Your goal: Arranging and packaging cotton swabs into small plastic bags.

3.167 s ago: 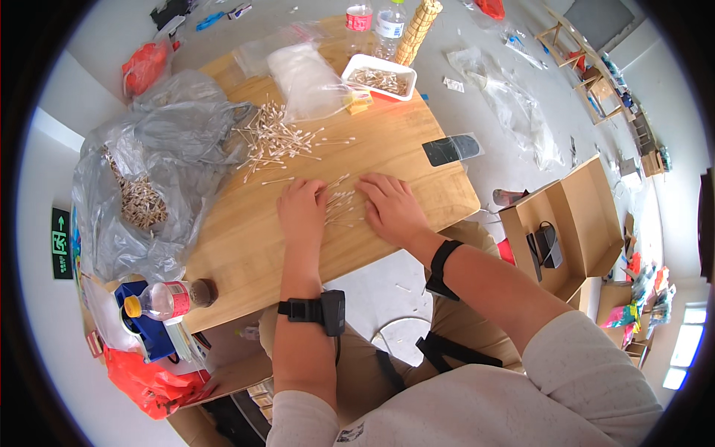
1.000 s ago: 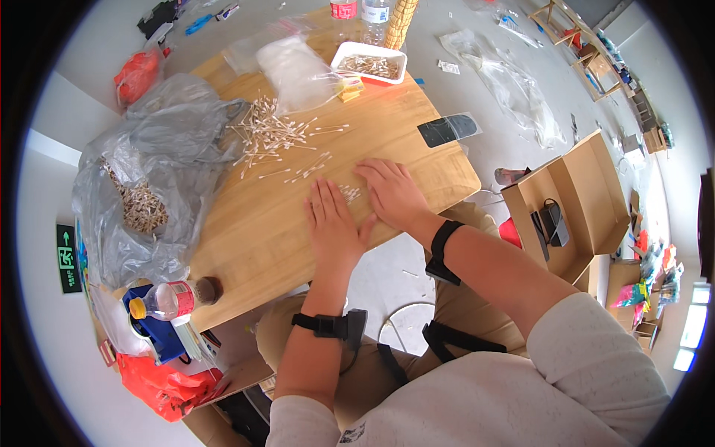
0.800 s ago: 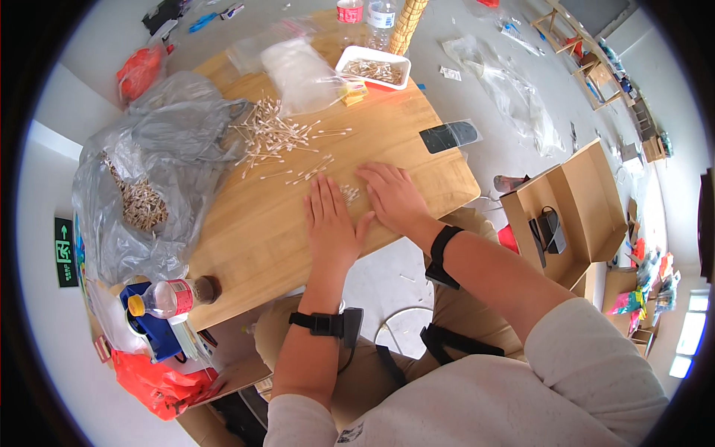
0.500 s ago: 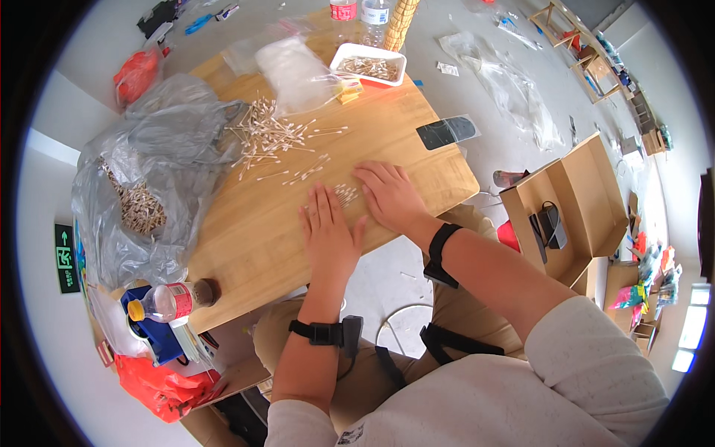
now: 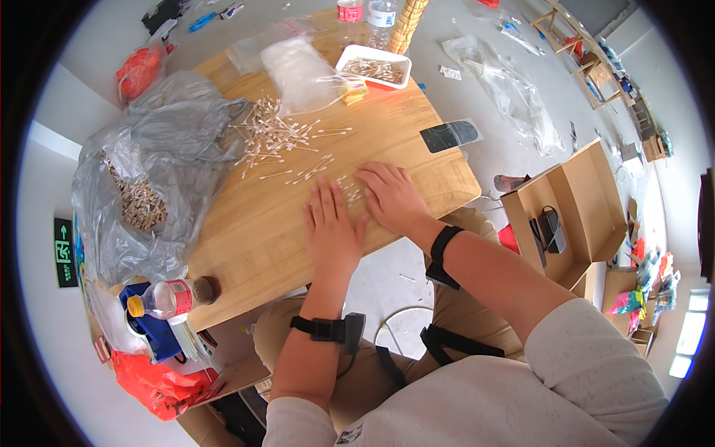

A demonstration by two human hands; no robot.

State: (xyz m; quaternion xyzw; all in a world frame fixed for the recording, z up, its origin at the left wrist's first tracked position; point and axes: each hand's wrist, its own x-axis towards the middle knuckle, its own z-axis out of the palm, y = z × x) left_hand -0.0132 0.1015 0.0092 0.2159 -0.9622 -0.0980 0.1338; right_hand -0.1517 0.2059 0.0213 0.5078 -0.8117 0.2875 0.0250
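Note:
My left hand [image 5: 331, 231] lies flat, palm down, on the wooden table [image 5: 253, 238] near its front edge, fingers spread. My right hand [image 5: 391, 197] rests flat beside it, fingers pointing left. Between the two hands sits a small cluster of cotton swabs [image 5: 348, 195] touched by the fingertips. A larger loose pile of cotton swabs [image 5: 272, 138] is scattered farther back on the table. Neither hand grips anything.
A big grey plastic bag [image 5: 141, 186] with bundled sticks lies at the left. A white tray [image 5: 372, 67], a clear bag [image 5: 298, 63], bottles [image 5: 365, 11] and a dark phone [image 5: 450, 135] stand behind. A plastic bottle [image 5: 167, 298] lies front left; an open cardboard box [image 5: 566, 216] is on the floor right.
Both hands have drawn slightly closer to me along the table, gathering the small cluster of swabs between them. The head view shifted a little.

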